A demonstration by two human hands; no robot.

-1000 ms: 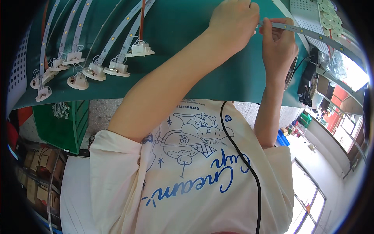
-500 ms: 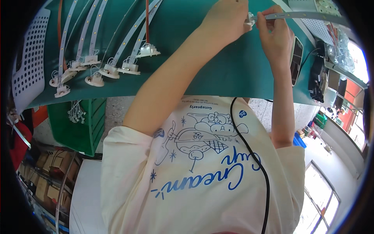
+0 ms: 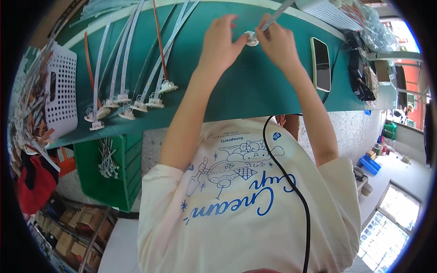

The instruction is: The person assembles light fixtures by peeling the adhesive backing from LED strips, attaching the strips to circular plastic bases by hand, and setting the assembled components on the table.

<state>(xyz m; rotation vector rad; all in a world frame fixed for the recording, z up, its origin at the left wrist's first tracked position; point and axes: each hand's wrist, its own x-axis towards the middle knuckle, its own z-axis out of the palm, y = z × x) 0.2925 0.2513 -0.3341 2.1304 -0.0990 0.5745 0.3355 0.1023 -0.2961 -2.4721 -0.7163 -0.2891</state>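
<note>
We judge the narrow white LED strips (image 3: 100, 63) with capped ends, lying left on the green tabletop (image 3: 246, 86), done, and one seemingly unfinished: a round white plastic cap (image 3: 251, 40) between our hands, right hand (image 3: 262, 28) pinching its pale flat strip (image 3: 279, 13), left hand (image 3: 221, 45) fingers spread.

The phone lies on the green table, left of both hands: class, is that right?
No: the head view shows the phone lying to the right of both the left hand and the right hand. It is on the green table.
</note>
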